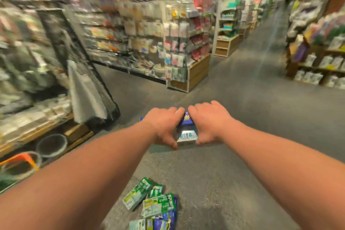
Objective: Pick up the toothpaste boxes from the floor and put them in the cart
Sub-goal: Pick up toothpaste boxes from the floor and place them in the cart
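Both my hands are stretched out in front of me and grip a small stack of toothpaste boxes [186,129], blue on top and pale blue-white at the end face. My left hand [164,127] covers the stack's left part, my right hand [209,123] its right side. The stack is held above the grey floor. A pile of several green and blue toothpaste boxes [153,205] lies on the floor below my arms, near the bottom edge. No cart is recognisable in this blurred view.
Store shelves [130,30] full of hanging goods run along the left; a wooden end display [196,73] juts into the aisle. More shelves [317,52] line the right. Round baskets [50,145] sit low at the left. The grey aisle floor [252,89] runs ahead.
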### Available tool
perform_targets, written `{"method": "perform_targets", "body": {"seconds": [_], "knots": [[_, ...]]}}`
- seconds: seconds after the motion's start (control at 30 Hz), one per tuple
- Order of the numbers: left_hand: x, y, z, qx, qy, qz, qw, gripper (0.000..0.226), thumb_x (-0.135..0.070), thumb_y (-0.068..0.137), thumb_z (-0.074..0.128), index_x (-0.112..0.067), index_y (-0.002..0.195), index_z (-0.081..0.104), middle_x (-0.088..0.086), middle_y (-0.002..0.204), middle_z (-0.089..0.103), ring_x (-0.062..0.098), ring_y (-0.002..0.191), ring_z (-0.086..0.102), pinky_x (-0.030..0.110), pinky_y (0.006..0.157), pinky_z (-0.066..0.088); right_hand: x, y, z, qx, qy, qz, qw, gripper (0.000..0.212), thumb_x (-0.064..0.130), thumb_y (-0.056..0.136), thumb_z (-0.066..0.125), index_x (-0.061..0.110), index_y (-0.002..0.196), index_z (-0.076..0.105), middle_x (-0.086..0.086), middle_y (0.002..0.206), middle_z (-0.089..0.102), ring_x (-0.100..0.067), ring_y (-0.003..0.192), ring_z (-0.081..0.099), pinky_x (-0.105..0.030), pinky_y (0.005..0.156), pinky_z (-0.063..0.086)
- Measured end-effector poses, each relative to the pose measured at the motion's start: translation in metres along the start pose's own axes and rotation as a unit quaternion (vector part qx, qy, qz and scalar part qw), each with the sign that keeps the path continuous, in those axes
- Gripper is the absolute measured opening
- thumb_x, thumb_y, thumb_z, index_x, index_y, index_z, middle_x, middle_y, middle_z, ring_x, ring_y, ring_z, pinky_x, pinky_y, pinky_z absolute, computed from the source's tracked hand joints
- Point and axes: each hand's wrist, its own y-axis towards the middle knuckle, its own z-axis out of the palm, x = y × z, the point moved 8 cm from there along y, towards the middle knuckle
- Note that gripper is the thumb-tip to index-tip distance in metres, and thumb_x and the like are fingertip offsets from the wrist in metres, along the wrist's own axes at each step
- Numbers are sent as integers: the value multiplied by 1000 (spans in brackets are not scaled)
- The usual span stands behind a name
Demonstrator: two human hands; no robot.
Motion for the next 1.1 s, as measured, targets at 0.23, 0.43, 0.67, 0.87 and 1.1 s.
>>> {"method": "perform_targets", "body": {"seconds": [0.23,0.43,0.67,0.87,1.1], "knots": [[68,-164,-51,6,31,-146,989,77,-63,57,82,-27,106,34,-6,108,56,24,93,63,34,65,39,133,17,-85,-74,12,-121,990,65,60,51,72,26,91,33,3,93,59,-24,90,62,-36,69,32],[131,-332,-65,26,65,-259,963,82,-63,58,84,-27,115,38,-6,111,59,23,94,63,33,69,46,295,31,-148,-111,34,-229,966,67,59,51,75,27,93,34,7,89,53,-22,88,61,-37,71,36],[205,-527,-55,64,102,-367,922,93,-67,58,84,-23,124,36,-3,116,60,26,97,65,35,69,48,498,38,-205,-159,34,-318,934,74,67,51,74,25,104,45,5,99,63,-23,90,64,-35,70,40],[274,-680,-45,84,130,-411,898,97,-65,59,83,-22,132,37,-3,120,61,27,98,67,36,69,50,666,49,-245,-178,41,-340,923,78,72,53,75,24,107,44,2,104,63,-24,95,63,-35,69,37],[349,-766,4,116,110,-398,903,97,-66,60,81,-22,133,36,-4,115,59,24,92,66,34,63,43,782,81,-233,-124,56,-339,931,77,65,54,75,22,108,41,2,103,59,-24,96,61,-38,73,38]]}}
